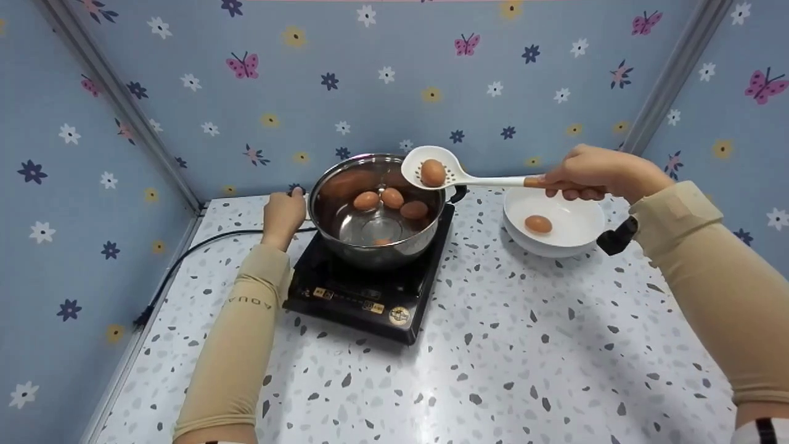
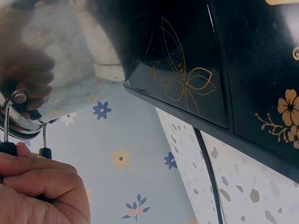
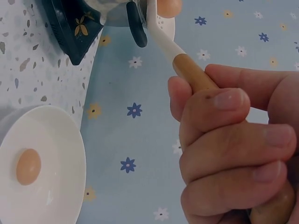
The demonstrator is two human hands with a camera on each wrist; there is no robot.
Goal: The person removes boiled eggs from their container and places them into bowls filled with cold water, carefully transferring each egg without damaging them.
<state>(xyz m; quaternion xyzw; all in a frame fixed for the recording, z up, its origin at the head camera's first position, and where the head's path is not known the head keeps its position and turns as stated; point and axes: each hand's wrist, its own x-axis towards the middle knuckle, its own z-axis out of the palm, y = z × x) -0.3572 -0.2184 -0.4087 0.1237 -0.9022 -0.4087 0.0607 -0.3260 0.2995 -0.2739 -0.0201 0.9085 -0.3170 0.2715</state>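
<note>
My right hand grips the wooden handle of a white slotted spoon. A brown egg lies in the spoon's bowl, held over the right rim of a steel pot. Several more brown eggs are inside the pot. At the pot's left side, my left hand has its fingers curled round the black-covered side handle. To the right stands a white bowl with one brown egg in it, below my right hand.
Under the pot is a black induction cooker on a speckled white table. Its black cord runs off to the left edge. Behind the table rises a blue flowered wall, with side panels left and right.
</note>
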